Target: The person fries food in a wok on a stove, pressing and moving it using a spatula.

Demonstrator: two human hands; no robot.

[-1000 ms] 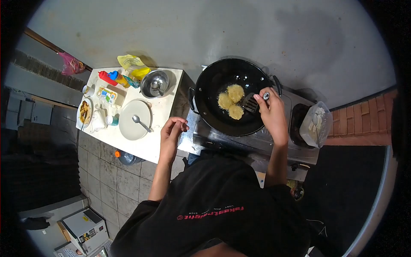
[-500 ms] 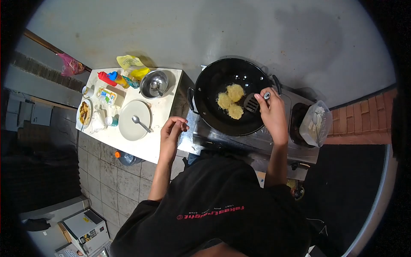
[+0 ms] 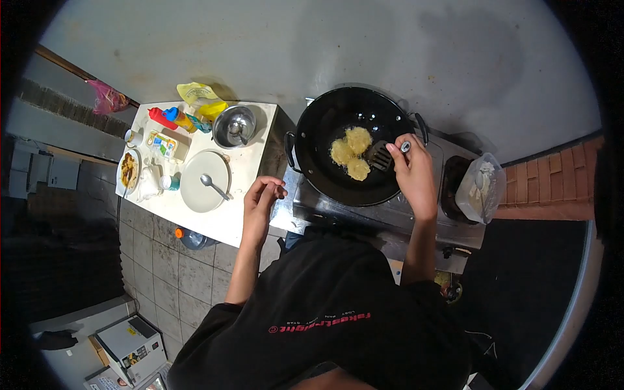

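Note:
My right hand [image 3: 415, 170] is wrapped round the handle of a slotted spatula [image 3: 379, 157]. The spatula's dark blade is low in a black wok [image 3: 325, 119], close beside several pale yellow fritters [image 3: 358, 169]. These lie clustered in the oil in the middle of the wok. Held away to the wok's left, near the table's edge, my left hand [image 3: 263, 196] has its fingers curled in towards the thumb, with nothing visible in them.
The wok stands on a metal stove [image 3: 344, 218]. Right of it is a plastic tub [image 3: 480, 188] with white powder and a spoon. On the white table [image 3: 218, 224] are a plate [image 3: 198, 175] with a spoon, a steel bowl [image 3: 224, 135], sauce bottles [image 3: 162, 119] and a plate of food [image 3: 130, 170].
The spatula's blade has shifted slightly up and left and tilted beside the fritters, with my right hand almost in place. My left hand has not visibly moved.

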